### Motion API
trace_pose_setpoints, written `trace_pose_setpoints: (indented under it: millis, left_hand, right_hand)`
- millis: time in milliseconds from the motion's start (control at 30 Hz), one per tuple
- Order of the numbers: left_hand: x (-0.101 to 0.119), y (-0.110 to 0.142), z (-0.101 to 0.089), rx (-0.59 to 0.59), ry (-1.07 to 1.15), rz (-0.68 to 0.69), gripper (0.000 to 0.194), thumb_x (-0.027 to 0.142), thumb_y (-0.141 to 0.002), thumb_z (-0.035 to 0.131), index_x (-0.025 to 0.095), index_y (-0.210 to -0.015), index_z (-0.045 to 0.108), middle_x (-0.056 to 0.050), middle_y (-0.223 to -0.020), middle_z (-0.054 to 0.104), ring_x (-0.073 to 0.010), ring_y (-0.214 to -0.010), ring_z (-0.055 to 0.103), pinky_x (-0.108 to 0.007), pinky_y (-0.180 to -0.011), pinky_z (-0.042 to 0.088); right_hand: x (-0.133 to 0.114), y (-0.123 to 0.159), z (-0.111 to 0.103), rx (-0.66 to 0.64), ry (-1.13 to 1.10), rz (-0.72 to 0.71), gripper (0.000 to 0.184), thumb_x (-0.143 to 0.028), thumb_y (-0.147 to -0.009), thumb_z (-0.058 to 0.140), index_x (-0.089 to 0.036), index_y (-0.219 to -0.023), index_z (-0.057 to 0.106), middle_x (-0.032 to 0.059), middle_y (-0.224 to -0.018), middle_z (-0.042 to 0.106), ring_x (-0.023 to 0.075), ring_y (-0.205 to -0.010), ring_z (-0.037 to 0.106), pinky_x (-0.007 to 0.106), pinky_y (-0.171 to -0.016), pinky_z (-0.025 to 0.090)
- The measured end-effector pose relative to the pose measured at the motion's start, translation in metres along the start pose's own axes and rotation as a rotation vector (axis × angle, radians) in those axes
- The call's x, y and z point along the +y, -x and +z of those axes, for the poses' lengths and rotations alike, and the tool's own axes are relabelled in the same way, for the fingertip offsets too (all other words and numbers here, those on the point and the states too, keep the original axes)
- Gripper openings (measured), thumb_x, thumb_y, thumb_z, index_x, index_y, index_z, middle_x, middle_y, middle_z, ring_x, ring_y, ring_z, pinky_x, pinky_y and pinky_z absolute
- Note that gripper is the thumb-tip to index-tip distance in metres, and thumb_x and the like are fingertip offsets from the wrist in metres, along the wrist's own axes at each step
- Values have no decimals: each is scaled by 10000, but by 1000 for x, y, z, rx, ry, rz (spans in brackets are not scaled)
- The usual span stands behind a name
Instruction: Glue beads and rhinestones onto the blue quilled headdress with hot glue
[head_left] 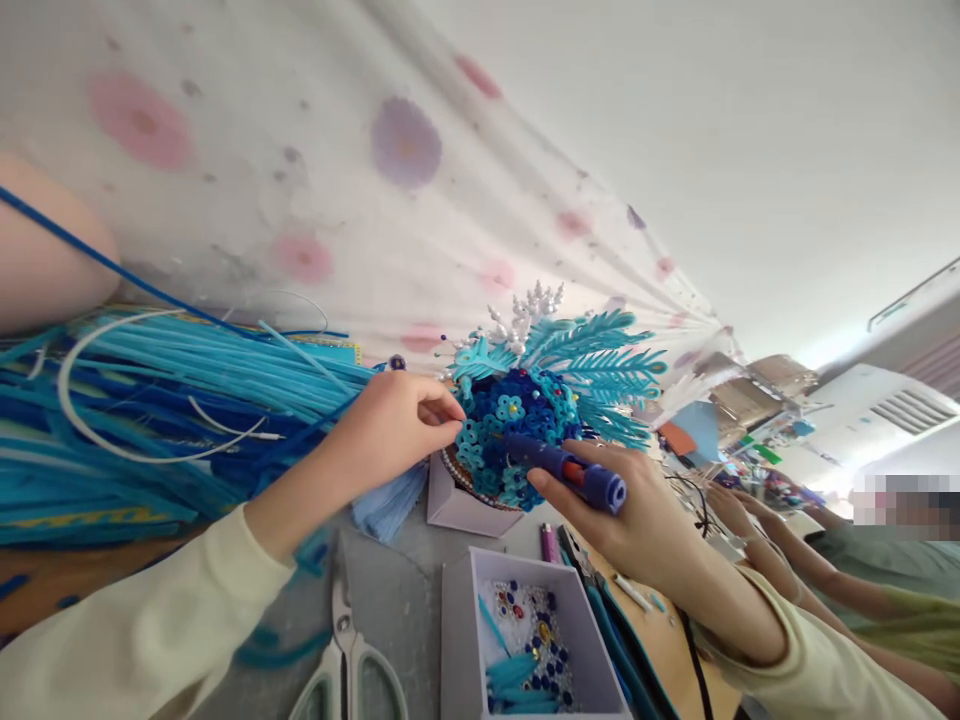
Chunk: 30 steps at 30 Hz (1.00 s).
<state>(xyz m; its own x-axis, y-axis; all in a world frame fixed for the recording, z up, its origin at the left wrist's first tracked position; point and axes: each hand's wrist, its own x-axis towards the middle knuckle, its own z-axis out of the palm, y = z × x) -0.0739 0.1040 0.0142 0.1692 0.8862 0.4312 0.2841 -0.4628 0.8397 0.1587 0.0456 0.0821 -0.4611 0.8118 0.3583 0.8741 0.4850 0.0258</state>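
A headpiece-like ornament of blue and turquoise flowers (480, 440) stands on a pale box, with turquoise feathery leaves (607, 355) and white beaded sprigs (525, 315) rising from it. My left hand (405, 420) is at its left edge, thumb and forefinger pinched together; anything between the fingertips is too small to make out. My right hand (622, 500) grips a blue pen-shaped tool (559, 465) with an orange-red part. The tool's thin tip points into the flowers, and I cannot tell whether it touches them. A light blue tassel (390, 500) hangs below my left wrist.
Bundles of blue pipe cleaners (202, 360) lie on the left. Scissors (345, 640) rest in front, beside an open white box (457, 640) of beads and turquoise pieces. Pliers (574, 545) lie right of it. Another person's arms (795, 560) are at the far right; a flowered curtain (337, 200) hangs behind.
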Motion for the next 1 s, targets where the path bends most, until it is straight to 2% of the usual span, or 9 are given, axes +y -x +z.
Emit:
trace_pose_setpoints:
  millis: [133, 333, 500, 633, 767, 867, 1000]
  left_hand:
    - [4, -2, -5, 10, -15, 16, 103, 159, -742, 672, 188, -764, 769, -4, -778, 797, -174, -695, 731, -265, -697, 573]
    - [7, -3, -7, -6, -47, 27, 107, 137, -752, 683, 175, -772, 781, -14, -798, 796, -177, -690, 724, -284, -729, 570]
    - [5, -3, -6, -3, -70, 51, 98, 167, -767, 687, 179, -758, 784, -17, -787, 791, -181, -690, 720, -288, -727, 559]
    - [4, -3, -4, 29, -60, 70, 99, 134, -737, 704, 192, -714, 780, -6, -791, 797, -167, -657, 707, -266, -678, 534]
    - [4, -4, -3, 52, -30, 64, 105, 121, -710, 725, 207, -680, 778, 8, -692, 774, -172, -613, 694, -271, -649, 515]
    - [0, -5, -2, 79, -19, 49, 120, 126, -705, 726, 222, -648, 769, 9, -691, 777, -183, -604, 692, -284, -628, 507]
    - [-7, -4, 6, 105, 39, 33, 116, 137, -709, 723, 229, -652, 765, 10, -693, 783, -192, -623, 716, -273, -602, 523]
  right_hand:
    - [-5, -5, -3, -6, 65, 17, 533, -638, -945, 522, -233, -607, 447, -15, -508, 507, 148, -467, 432, 286, -497, 296]
    - [-6, -7, -4, -28, 142, 58, 574, -686, -944, 483, -246, -578, 443, 1, -496, 557, 177, -443, 475, 303, -462, 280]
    - [-9, -7, -7, -9, 206, 1, 563, -687, -949, 466, -253, -594, 509, 23, -515, 589, 220, -481, 574, 315, -474, 300]
    - [-17, -8, -10, -77, 233, 24, 526, -631, -954, 479, -249, -601, 562, 32, -522, 597, 234, -513, 607, 317, -487, 302]
    - [-24, -12, -10, -107, 123, 55, 502, -604, -940, 526, -237, -598, 541, 6, -522, 566, 187, -502, 541, 302, -503, 309]
    - [-23, -10, -13, -87, -78, 124, 503, -613, -927, 547, -231, -603, 515, -22, -507, 494, 143, -473, 429, 284, -475, 302]
    - [-14, 4, -21, 45, -323, 244, 464, -616, -908, 579, -226, -656, 594, -26, -516, 484, 137, -454, 422, 273, -434, 317]
